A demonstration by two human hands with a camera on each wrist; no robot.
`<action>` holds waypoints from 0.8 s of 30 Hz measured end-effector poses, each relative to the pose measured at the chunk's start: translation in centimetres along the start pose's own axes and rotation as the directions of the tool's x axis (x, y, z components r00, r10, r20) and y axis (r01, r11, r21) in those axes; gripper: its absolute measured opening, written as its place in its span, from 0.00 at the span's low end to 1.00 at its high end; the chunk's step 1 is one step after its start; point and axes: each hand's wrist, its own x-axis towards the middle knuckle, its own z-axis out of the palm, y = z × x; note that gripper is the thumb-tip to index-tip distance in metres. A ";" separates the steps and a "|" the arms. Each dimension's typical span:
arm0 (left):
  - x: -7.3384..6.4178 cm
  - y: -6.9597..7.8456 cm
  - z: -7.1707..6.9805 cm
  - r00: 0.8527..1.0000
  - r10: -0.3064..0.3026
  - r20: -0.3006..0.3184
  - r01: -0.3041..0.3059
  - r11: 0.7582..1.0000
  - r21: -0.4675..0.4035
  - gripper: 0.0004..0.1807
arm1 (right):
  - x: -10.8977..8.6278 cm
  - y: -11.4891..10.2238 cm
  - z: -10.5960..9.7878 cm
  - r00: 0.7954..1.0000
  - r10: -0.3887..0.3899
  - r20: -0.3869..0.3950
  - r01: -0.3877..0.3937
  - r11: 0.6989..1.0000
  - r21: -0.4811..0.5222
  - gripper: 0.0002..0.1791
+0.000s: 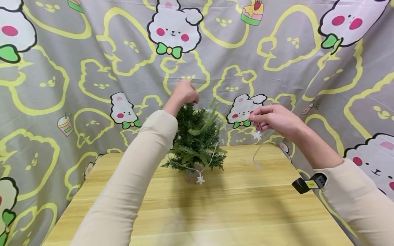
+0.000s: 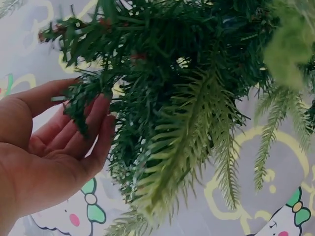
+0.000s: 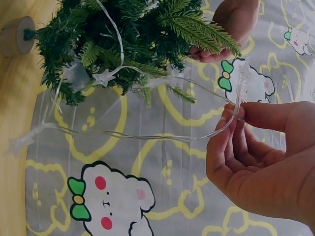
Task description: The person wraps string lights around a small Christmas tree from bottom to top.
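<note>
A small green artificial Christmas tree [image 1: 198, 140] stands on the table in a round wooden base [image 3: 18, 37]. My left hand [image 1: 185, 92] is at the treetop. In the left wrist view, its thumb and curled fingers are around a dark green branch tip [image 2: 81, 101]. To the right of the tree, my right hand [image 1: 272, 119] pinches the clear wire [image 3: 167, 136] of a star string light between thumb and fingertips. One star [image 1: 257, 135] hangs just below that hand. Another star [image 1: 200, 179] dangles at the front of the tree, where the wire loops across the lower branches.
The tree stands near the back of a light wooden table [image 1: 240, 212]. Behind it hangs a grey curtain [image 1: 215, 78] printed with rabbits and yellow outlines. A small clear box-like piece [image 3: 76, 74] hangs among the lower branches. A black device [image 1: 309, 183] sits at the right cuff.
</note>
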 end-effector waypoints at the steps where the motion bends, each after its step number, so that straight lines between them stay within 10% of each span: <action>1: -0.1 0.0 -0.2 1.000 0.002 -0.005 -0.002 1.000 -0.003 0.16 | 0.0 0.0 0.0 1.000 0.001 0.001 -0.001 1.000 0.002 0.16; 11: -2.6 2.3 -2.5 0.990 0.112 0.081 -0.083 0.951 -0.297 0.08 | -0.1 -0.5 0.3 1.000 -0.007 -0.017 0.007 0.999 0.035 0.12; 24: -6.3 7.6 -0.8 0.897 0.307 0.317 -0.194 0.919 -0.343 0.12 | -0.2 -2.3 0.3 0.998 -0.027 -0.057 0.032 0.995 0.097 0.12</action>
